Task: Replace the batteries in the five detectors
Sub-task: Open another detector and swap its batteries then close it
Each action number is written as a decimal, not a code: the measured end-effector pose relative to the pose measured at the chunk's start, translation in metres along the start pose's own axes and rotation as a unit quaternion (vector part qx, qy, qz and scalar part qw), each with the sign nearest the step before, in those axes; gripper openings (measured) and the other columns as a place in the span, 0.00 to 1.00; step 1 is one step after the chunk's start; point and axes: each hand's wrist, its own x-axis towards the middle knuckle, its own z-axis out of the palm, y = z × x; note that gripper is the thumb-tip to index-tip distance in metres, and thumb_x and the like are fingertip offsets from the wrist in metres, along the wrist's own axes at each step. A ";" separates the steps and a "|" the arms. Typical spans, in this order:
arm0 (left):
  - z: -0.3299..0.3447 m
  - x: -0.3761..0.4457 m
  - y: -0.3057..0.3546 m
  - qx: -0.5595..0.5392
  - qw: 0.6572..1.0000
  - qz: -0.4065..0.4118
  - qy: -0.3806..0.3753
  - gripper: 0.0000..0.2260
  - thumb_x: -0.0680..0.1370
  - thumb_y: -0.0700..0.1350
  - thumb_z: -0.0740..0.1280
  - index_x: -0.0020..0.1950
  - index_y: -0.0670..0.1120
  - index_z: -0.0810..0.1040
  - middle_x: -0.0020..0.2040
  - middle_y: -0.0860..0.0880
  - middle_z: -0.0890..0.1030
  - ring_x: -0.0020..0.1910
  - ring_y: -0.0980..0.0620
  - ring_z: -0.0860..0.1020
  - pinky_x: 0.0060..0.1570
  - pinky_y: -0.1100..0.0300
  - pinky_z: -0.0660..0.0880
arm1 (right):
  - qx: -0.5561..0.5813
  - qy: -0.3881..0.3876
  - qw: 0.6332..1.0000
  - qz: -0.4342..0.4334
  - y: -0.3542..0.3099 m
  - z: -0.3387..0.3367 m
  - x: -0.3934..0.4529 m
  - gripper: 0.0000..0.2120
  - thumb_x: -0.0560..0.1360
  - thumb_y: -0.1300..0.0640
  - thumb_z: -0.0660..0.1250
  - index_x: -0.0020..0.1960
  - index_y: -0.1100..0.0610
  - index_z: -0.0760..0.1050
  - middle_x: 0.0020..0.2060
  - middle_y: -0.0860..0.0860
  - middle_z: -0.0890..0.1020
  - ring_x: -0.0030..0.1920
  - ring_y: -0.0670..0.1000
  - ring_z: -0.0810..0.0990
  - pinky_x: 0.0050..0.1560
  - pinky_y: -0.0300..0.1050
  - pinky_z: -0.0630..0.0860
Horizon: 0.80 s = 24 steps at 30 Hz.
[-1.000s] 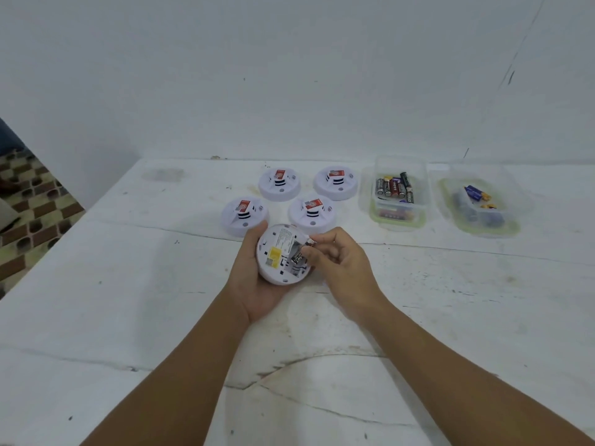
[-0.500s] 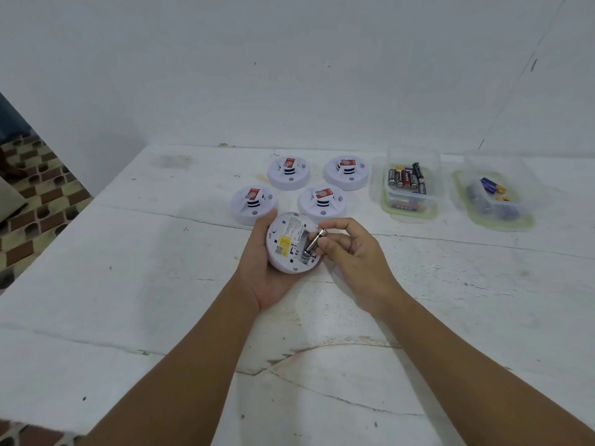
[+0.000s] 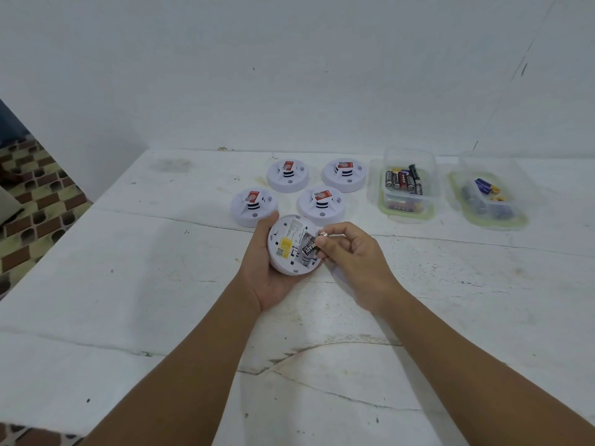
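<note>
A person's 2 bare forearms reach up from the bottom of the frame over a white, cracked counter. At the centre, the left hand cradles a round white plastic detector turned back-side up, fingers curled under its rim and the thumb on its upper left edge. A yellow sticker and printed text show on its back, and the battery bay lies open on its right side. The right hand pinches a small black cylindrical battery between thumb and fingertips, its metal cap poking out at the top. The battery sits tilted over the bay, lower end in, upper end raised.

Just above the hands, 4 more round white detectors rest dome-up in 2 rows, each with a red label. At the upper right stand 2 clear plastic tubs with pale green rims: the nearer one holds mixed black and red batteries, the farther one holds a few dark and blue ones.

The battery looks light, rigid and smooth, so likely to slip; a pinch across its middle or near the raised end seems the surest hold. The detector shell looks light, stiff and hollow, best gripped around the rim, away from the bay and its small spring contacts, which would probably bend if forced.
</note>
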 end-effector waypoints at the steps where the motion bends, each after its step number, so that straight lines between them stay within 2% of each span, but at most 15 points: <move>1: 0.000 0.000 0.000 0.001 1.000 0.001 -0.001 0.25 0.84 0.61 0.61 0.62 0.41 0.82 0.57 0.37 0.85 0.53 0.40 0.83 0.63 0.43 0.76 | -0.001 0.001 1.000 0.000 0.000 0.000 0.000 0.05 0.79 0.70 0.69 0.52 0.63 0.80 0.36 0.56 0.84 0.37 0.49 0.82 0.47 0.39 0.82; 5: 0.000 0.001 0.000 -0.005 1.000 0.003 -0.005 0.25 0.84 0.61 0.60 0.61 0.41 0.83 0.56 0.38 0.85 0.51 0.41 0.84 0.62 0.43 0.76 | -0.002 0.002 1.000 0.005 0.001 -0.001 0.001 0.08 0.80 0.71 0.67 0.56 0.64 0.81 0.39 0.56 0.84 0.39 0.49 0.82 0.48 0.38 0.81; 9: -0.003 0.004 0.000 -0.012 1.000 0.000 -0.008 0.27 0.84 0.61 0.60 0.54 0.41 0.89 0.57 0.37 0.85 0.52 0.41 0.84 0.63 0.43 0.75 | -0.016 -0.002 1.000 0.010 0.000 -0.003 0.001 0.10 0.80 0.71 0.66 0.57 0.61 0.81 0.41 0.57 0.85 0.41 0.48 0.83 0.49 0.38 0.81; 14: -0.004 0.005 0.000 -0.019 1.000 -0.009 -0.010 0.26 0.83 0.61 0.61 0.55 0.41 0.89 0.59 0.37 0.84 0.55 0.40 0.82 0.65 0.44 0.75 | -0.013 -0.005 1.000 0.018 0.000 -0.004 0.000 0.12 0.81 0.72 0.64 0.60 0.62 0.80 0.42 0.54 0.87 0.42 0.48 0.83 0.51 0.37 0.81; 19: -0.001 0.003 0.001 -0.021 1.000 -0.004 -0.012 0.25 0.83 0.61 0.61 0.63 0.41 0.83 0.61 0.37 0.83 0.57 0.40 0.81 0.65 0.43 0.75 | -0.021 -0.005 1.000 0.022 0.000 -0.004 0.001 0.12 0.81 0.72 0.64 0.60 0.61 0.80 0.40 0.52 0.86 0.42 0.47 0.83 0.52 0.37 0.81; 22: -0.001 0.003 0.001 -0.022 1.000 -0.004 -0.013 0.26 0.83 0.61 0.61 0.58 0.41 0.87 0.60 0.37 0.84 0.55 0.40 0.82 0.64 0.43 0.75 | -0.026 -0.006 0.999 0.019 -0.001 -0.005 0.001 0.12 0.81 0.72 0.64 0.60 0.61 0.80 0.40 0.52 0.86 0.42 0.46 0.83 0.51 0.36 0.80; 24: -0.001 0.002 0.001 -0.024 1.000 -0.004 -0.012 0.25 0.83 0.61 0.61 0.59 0.41 0.86 0.60 0.37 0.84 0.55 0.40 0.82 0.63 0.43 0.75 | -0.022 -0.009 1.000 0.019 -0.001 -0.004 0.000 0.12 0.81 0.72 0.64 0.61 0.62 0.79 0.40 0.52 0.87 0.41 0.46 0.83 0.50 0.36 0.80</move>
